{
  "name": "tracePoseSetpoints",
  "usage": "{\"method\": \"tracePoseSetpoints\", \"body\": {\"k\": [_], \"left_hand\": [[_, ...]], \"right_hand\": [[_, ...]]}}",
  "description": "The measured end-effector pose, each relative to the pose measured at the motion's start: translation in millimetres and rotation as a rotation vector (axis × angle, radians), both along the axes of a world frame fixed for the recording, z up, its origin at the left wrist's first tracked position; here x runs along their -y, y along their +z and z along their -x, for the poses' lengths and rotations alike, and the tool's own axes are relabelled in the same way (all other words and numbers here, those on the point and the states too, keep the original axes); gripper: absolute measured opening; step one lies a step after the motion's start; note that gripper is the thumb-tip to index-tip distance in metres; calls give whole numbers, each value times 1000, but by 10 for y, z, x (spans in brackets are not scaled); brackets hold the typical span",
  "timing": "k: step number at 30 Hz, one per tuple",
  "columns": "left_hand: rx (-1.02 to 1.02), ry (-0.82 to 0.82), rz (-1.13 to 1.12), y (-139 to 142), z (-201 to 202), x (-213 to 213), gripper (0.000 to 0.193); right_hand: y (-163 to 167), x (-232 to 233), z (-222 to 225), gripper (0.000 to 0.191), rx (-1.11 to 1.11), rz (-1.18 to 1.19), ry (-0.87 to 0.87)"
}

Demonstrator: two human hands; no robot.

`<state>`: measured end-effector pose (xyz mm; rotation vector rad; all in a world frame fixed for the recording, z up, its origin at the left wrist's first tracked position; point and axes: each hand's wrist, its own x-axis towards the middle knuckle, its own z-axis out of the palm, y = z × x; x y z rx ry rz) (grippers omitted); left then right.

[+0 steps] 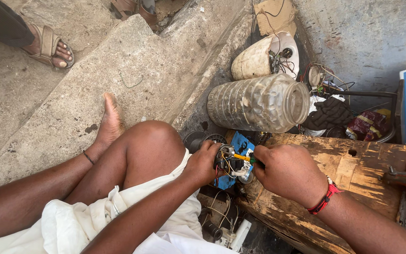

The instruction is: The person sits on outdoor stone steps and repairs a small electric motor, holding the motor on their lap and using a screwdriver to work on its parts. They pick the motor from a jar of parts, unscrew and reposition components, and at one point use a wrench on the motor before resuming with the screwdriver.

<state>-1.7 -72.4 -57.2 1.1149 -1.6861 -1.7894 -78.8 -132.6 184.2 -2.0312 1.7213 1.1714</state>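
My left hand grips a small black electrical part with red, yellow and white wires coming out of it. My right hand, with a red band at the wrist, holds a screwdriver with a yellow and green handle, its tip against the part. Both hands meet just above a blue piece at the edge of a worn wooden block. My bent knee rises just left of my left hand.
A clear ribbed plastic jar lies on its side behind the hands, with a whitish casing with wires beyond it. Another person's sandalled foot stands at top left. Loose wires and white parts lie below the hands. A concrete slab slopes left.
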Motion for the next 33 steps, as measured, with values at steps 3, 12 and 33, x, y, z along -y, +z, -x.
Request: {"method": "tracePoseSetpoints", "body": {"k": [3, 12, 33], "left_hand": [[-4, 2, 8, -33, 19, 7, 92], [-47, 31, 8, -48, 52, -10, 91], [-17, -6, 44, 206, -101, -42, 93]], "right_hand": [[-20, 22, 29, 17, 66, -16, 57], [-15, 65, 175, 16, 140, -132, 262], [114, -113, 305, 13, 158, -145, 529]]}}
